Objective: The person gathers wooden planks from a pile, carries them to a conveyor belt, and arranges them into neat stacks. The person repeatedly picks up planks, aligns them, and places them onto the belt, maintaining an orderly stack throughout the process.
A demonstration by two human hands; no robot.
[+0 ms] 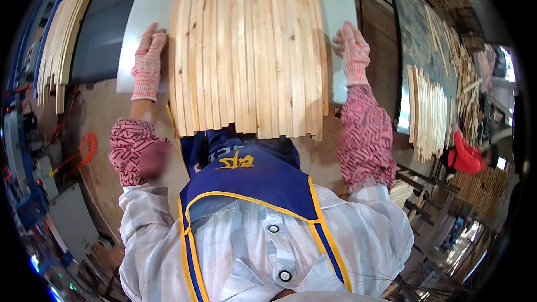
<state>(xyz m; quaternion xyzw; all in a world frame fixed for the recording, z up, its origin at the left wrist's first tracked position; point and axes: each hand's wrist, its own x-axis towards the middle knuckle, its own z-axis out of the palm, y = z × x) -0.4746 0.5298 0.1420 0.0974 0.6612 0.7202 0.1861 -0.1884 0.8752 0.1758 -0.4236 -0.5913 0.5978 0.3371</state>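
Observation:
A broad row of pale wooden strips (246, 56) lies side by side on a light grey tabletop (341, 0) in front of me, their near ends uneven and hanging over the table's edge by my apron. My left hand (149, 59), in a pink-and-white knitted glove, is at the row's left side with its fingers stretched forward. It is very close to the outermost strip; I cannot tell if it touches. On the other side, my right hand (352, 53), gloved alike, sits a small gap away from the strips. Its fingers are loosely bent and apart, with nothing visible in them.
More wooden strips (64, 33) lie on a dark surface (106, 22) at the left. To the right, another table (417, 39) bears a bundle of strips (428, 112) and loose pieces. A person in red (465, 154) is beyond it. An orange coiled hose (88, 148) hangs at lower left.

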